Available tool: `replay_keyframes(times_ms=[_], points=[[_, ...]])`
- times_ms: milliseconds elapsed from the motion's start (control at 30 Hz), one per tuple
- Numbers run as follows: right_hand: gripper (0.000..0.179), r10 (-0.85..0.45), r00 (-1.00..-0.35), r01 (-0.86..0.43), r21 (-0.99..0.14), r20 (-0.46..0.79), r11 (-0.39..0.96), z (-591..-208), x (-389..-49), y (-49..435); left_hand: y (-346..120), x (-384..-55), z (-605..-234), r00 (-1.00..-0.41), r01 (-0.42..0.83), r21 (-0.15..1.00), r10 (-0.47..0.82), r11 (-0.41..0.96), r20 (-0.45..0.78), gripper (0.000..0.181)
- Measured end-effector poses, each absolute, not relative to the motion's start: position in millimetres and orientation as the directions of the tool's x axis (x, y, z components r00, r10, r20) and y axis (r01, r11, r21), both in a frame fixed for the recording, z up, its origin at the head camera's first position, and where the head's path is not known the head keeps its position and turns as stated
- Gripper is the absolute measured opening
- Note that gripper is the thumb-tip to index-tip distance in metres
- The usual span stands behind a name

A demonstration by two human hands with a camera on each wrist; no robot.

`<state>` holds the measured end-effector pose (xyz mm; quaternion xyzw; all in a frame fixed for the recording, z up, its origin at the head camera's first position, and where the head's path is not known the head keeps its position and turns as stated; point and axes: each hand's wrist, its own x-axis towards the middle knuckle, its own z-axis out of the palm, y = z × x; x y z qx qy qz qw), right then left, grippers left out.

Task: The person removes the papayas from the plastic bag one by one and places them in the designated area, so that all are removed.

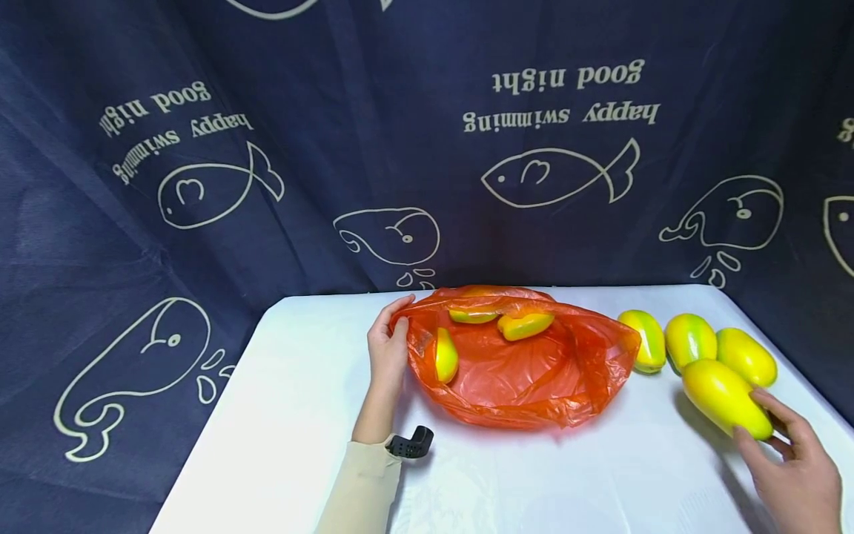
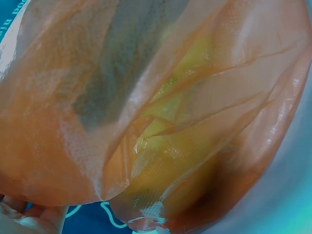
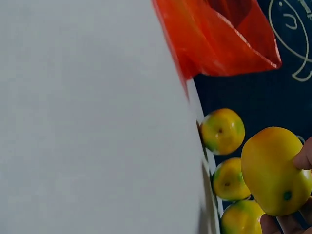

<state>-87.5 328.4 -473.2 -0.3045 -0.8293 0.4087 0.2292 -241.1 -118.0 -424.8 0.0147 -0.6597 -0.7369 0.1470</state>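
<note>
A red plastic bag [image 1: 507, 378] lies with its mouth spread wide on the table. My left hand [image 1: 388, 345] grips the left side of its rim; in the left wrist view the translucent plastic [image 2: 53, 146] covers much of the frame, with fingers [image 2: 29, 219] at the lower left. Three yellow-green mangoes show inside: one mango [image 1: 446, 356] at the left, another mango [image 1: 475, 317] at the back and a third mango [image 1: 525, 325] beside it. My right hand [image 1: 794, 460] holds a mango [image 1: 723, 397] by its near end, above the table; the right wrist view shows this mango [image 3: 273, 170] between thumb and fingers.
Right of the bag, a row of three mangoes rests on the table: a left mango [image 1: 643, 341], a middle mango [image 1: 690, 341] and a right mango [image 1: 749, 357]. A dark blue curtain [image 1: 400, 133] with fish drawings hangs behind the white table [image 1: 280, 415].
</note>
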Motion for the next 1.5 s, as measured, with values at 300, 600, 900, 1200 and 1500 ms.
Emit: replay_keyframes(times_ms=[300, 600, 900, 1200, 1500], points=[[0.066, 0.732, -0.677, 0.407, -0.795, 0.067, 0.450, -485, -90, 339, -119, -241, -426, -0.955, 0.200, 0.977, -0.237, -0.078, 0.177, 0.034], [0.066, 0.749, -0.662, 0.500, -0.750, -0.009, 0.433, -503, -95, 355, -119, -242, -427, -0.957, 0.194, 0.978, -0.234, -0.081, 0.171, 0.034], [0.068, 0.746, -0.663, 0.525, -0.751, -0.064, 0.402, -503, -94, 354, -119, -242, -427, -0.959, 0.192, 0.978, -0.226, -0.078, 0.170, 0.034], [0.068, 0.736, -0.669, 0.516, -0.778, -0.106, 0.358, -494, -91, 346, -118, -242, -426, -0.959, 0.181, 0.981, -0.235, -0.075, 0.159, 0.034], [0.067, 0.713, -0.698, 0.486, -0.775, -0.066, 0.404, -493, -92, 346, -119, -244, -427, -0.956, 0.200, 0.977, -0.235, -0.077, 0.177, 0.034]])
